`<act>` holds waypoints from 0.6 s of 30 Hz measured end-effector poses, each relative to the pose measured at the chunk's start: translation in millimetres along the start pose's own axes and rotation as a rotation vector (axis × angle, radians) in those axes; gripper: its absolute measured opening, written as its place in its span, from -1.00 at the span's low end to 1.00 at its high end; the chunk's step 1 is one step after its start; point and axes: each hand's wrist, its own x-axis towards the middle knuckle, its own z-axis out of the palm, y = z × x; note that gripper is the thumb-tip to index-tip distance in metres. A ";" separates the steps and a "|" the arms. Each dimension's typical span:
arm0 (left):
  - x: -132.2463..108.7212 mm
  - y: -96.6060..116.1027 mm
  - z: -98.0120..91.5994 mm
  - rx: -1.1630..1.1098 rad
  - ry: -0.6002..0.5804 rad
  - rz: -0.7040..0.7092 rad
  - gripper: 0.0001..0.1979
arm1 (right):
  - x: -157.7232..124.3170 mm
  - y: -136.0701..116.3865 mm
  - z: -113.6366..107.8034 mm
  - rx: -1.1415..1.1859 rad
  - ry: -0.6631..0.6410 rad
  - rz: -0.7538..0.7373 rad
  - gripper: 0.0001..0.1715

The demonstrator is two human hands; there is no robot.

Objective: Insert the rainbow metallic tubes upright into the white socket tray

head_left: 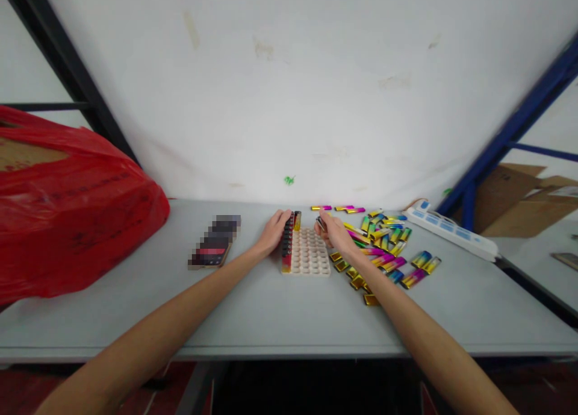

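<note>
A white tray (310, 255) with rows of round holes lies on the table before me. Lighters with dark tops (287, 240) stand upright along its left column. A single gold lighter (297, 220) stands in the far end of the neighbouring column. My left hand (273, 231) is closed against the tray's far left side, fingertips at the standing lighters. Over the tray's far right corner, my right hand (334, 231) is closed on a lighter (321, 224), mostly hidden by the fingers. Loose metallic lighters (383, 258) in gold, purple, blue and green lie to the right, partly behind my right forearm.
A phone, pixelated (214, 243), lies to the left. A large red plastic bag (76, 210) fills the table's left end. A white power strip (451, 231) lies at the right, with a cardboard box (510, 198) beyond the blue frame. A white wall (289, 102) stands behind.
</note>
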 end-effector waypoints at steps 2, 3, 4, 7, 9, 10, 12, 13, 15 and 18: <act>-0.7 1.6 -0.2 0.012 0.000 -0.003 -0.56 | -0.6 -2.4 -2.1 -0.022 -0.023 -0.046 -0.26; -1.0 2.4 -0.3 0.016 0.000 -0.003 -0.56 | -1.1 -4.2 -3.5 -0.041 -0.031 -0.084 -0.25; -1.3 3.1 -0.4 0.018 0.000 -0.003 -0.56 | -1.6 -6.5 -4.8 -0.072 -0.041 -0.129 -0.26; -1.9 4.5 -0.4 0.014 -0.002 -0.004 -0.56 | -2.3 -14.7 -7.8 -0.236 -0.058 -0.284 -0.37; -2.2 4.7 -0.4 0.008 0.001 -0.005 -0.57 | -0.9 -20.0 -7.6 -0.376 -0.011 -0.396 -0.44; -2.3 4.6 -0.4 0.006 0.002 -0.005 -0.57 | 0.6 -22.1 -6.6 -0.437 0.025 -0.437 -0.46; -2.4 4.4 -0.5 0.005 0.003 -0.003 -0.58 | 4.8 -24.7 -3.2 -0.509 0.078 -0.460 -0.46; -2.3 4.2 -0.5 0.006 0.004 -0.003 -0.58 | 7.2 -25.2 -1.1 -0.517 0.085 -0.444 -0.45; -2.1 3.6 -0.7 0.009 0.007 -0.003 -0.58 | 11.6 -24.6 3.7 -0.492 0.079 -0.396 -0.42; -1.5 1.9 -0.9 0.011 0.010 0.003 -0.58 | 15.7 -21.2 9.8 -0.499 0.068 -0.357 -0.41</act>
